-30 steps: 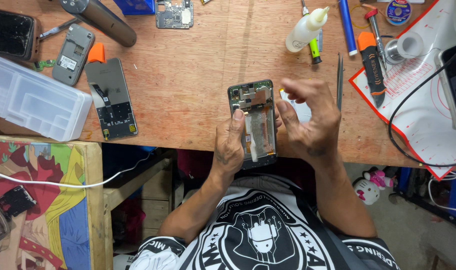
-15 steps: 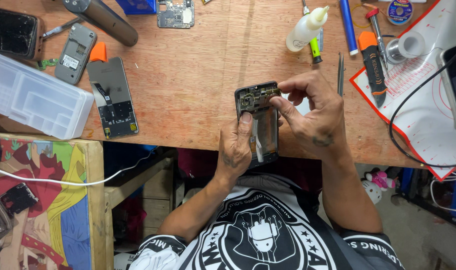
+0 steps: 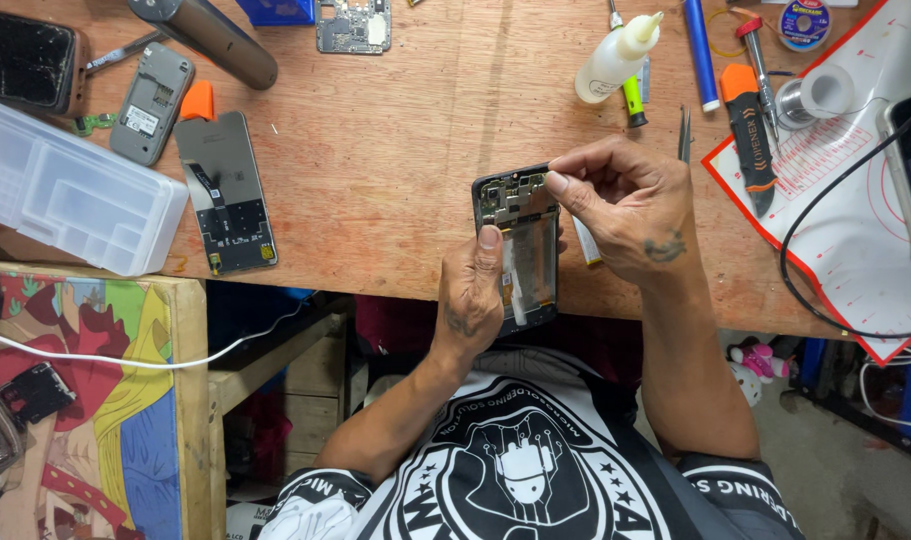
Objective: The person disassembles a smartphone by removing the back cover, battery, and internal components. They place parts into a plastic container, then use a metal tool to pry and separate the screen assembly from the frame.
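An opened phone [image 3: 524, 240] with its back off and its circuit board showing is held over the front edge of the wooden bench [image 3: 396, 170]. My left hand [image 3: 471, 295] grips its lower left side, thumb lying on the frame. My right hand [image 3: 626, 205] is at the phone's top right corner, with fingertips pinched together on the upper board area. What the fingertips pinch is too small to make out.
On the bench lie a clear plastic parts box [image 3: 71, 200], a phone back panel [image 3: 226, 190], a grey phone [image 3: 153, 102], a glue bottle [image 3: 616, 58], tweezers [image 3: 685, 135], an orange-handled tool [image 3: 748, 130], and a white mat [image 3: 846, 210] with a black cable.
The phone and both hands have shifted slightly right and up. My right hand has moved from the phone's side to its top corner, fingers pinched.
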